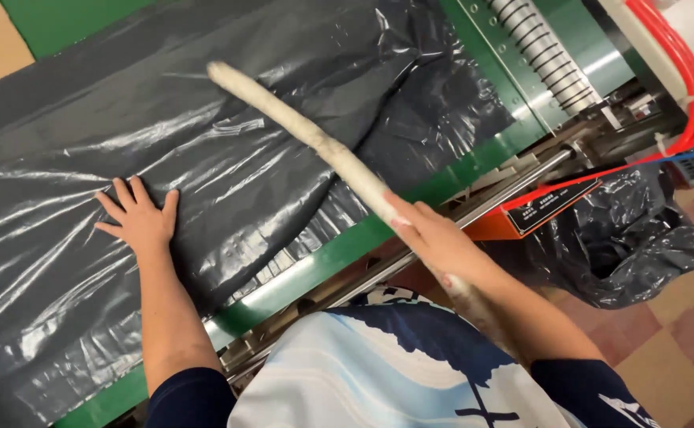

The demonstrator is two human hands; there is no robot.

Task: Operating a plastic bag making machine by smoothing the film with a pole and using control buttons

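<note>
A person presses black plastic sheeting flat on a green machine table while holding a long pale stick.

At nine o'clock, the left hand (139,219) lies open, fingers spread, palm flat on the glossy, wrinkled black plastic sheeting (228,150) covering the green metal machine table (339,252). From the centre, a long, pale cloth-wrapped stick (299,127) slants toward eleven o'clock across the sheeting, its near end gripped in the closed right hand (434,238). At three o'clock, a crumpled black plastic bag (624,246) hangs beside red hoses (692,79).
</note>
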